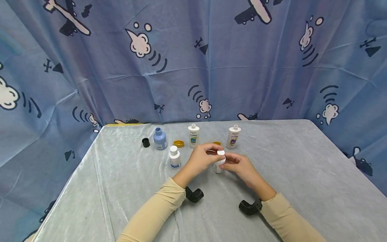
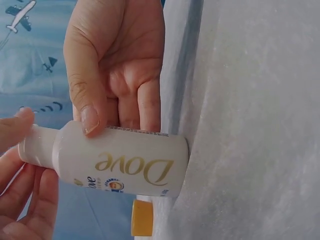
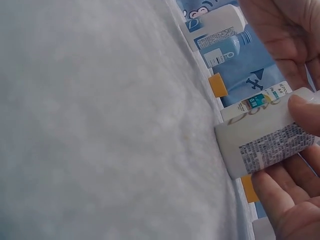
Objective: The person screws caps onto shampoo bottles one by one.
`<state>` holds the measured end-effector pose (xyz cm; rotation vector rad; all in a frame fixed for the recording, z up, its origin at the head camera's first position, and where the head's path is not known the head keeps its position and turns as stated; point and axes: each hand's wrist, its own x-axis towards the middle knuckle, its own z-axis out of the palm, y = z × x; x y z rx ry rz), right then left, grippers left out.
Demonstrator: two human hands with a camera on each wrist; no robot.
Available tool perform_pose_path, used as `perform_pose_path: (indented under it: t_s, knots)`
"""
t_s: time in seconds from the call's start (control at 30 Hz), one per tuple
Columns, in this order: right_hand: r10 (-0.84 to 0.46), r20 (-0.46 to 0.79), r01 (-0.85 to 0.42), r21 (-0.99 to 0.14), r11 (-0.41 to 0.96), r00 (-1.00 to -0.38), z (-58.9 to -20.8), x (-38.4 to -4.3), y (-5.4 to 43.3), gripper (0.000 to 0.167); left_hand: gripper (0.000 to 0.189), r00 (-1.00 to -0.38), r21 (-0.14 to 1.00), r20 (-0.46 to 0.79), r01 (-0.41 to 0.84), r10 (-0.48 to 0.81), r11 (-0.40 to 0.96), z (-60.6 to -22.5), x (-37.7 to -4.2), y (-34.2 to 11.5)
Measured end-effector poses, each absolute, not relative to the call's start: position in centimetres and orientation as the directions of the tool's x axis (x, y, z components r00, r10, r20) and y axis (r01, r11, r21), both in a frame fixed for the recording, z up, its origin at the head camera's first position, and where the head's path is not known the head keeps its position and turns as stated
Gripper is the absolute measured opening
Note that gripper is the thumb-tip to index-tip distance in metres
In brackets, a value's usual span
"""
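Observation:
A white Dove bottle [image 1: 218,167] with a white cap [image 1: 221,153] stands upright on the cloth in front of me. My left hand [image 1: 202,156] pinches the cap from above between thumb and fingers. Lower down, my right hand [image 1: 243,168] holds the bottle's body, its thumb [image 2: 90,120] lying along the side in the left wrist view. Gold lettering faces the left wrist camera. In the right wrist view the printed back label [image 3: 275,147] shows, and the cap end runs out past the frame's edge.
Left of my hands stands another white-capped bottle [image 1: 174,158]. Behind are an uncapped blue bottle [image 1: 160,141], a black cap [image 1: 145,143], a yellow cap [image 1: 179,144], another yellow cap [image 1: 217,143] and two uncapped white bottles [image 1: 194,136]. A patterned blue curtain [image 1: 181,67] hangs beyond the table.

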<state>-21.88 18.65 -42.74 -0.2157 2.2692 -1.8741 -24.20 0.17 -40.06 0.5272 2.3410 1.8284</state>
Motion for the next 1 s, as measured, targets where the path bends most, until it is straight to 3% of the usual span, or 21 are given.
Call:
perform_pose_path:
  t_s: [0.43,0.73,1.0]
  knots:
    - [-0.225,-0.001,-0.047,-0.977,0.208,-0.974,-41.7,-22.3,20.0,0.053,0.033,-0.951,0.972,0.170,0.205,0.258,0.118,-39.7,-24.9,-1.1]
    - [0.006,-0.006,0.007,-0.986,0.168,-1.000,-40.0,-22.4,21.3,0.056,0.041,-0.962,0.980,0.136,0.165,0.236,0.109,-39.7,-26.1,-0.8]
    - [0.228,0.003,0.035,-0.987,0.159,-0.974,-39.3,-23.9,21.5,0.056,0.045,-0.964,0.976,0.116,0.155,0.241,0.151,-39.6,-27.5,-0.1]
